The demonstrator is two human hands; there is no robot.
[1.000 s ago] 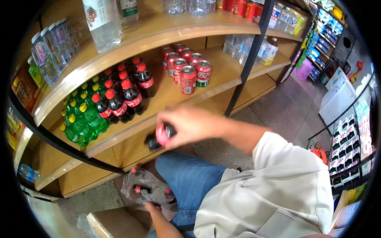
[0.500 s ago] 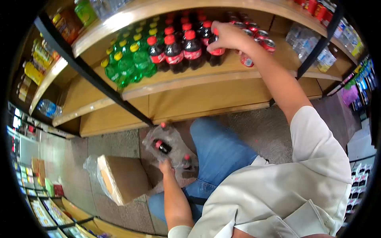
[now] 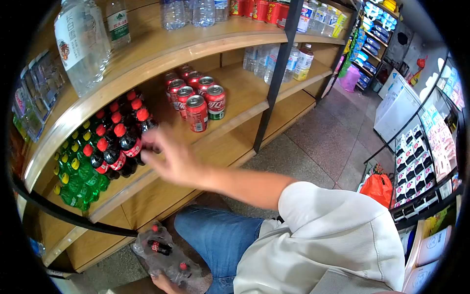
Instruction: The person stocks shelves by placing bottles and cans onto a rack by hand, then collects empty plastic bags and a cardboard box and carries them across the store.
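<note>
My right hand (image 3: 171, 154) is at the front edge of the middle shelf, slightly blurred, its thumb and fingers apart and nothing visible between them. It overlaps the rightmost of the cola bottles (image 3: 129, 141), which stand upright in rows with red caps and red labels. Low in the view, my left hand (image 3: 165, 284) grips the edge of a clear plastic wrap (image 3: 171, 267) on the floor by my knee. Inside that wrap lies a cola bottle (image 3: 160, 247), with more red caps showing around it.
Green soda bottles (image 3: 81, 181) stand left of the cola. Red cola cans (image 3: 197, 113) are grouped to the right, before a dark shelf post (image 3: 279, 73). The upper shelf (image 3: 196, 41) holds water bottles and overhangs the cola. A white chest freezer (image 3: 397, 105) stands farther right.
The view has swung to the right. My right hand has come off the cola bottle it was holding by the top and drawn back slightly. My left hand stays on the wrap.
</note>
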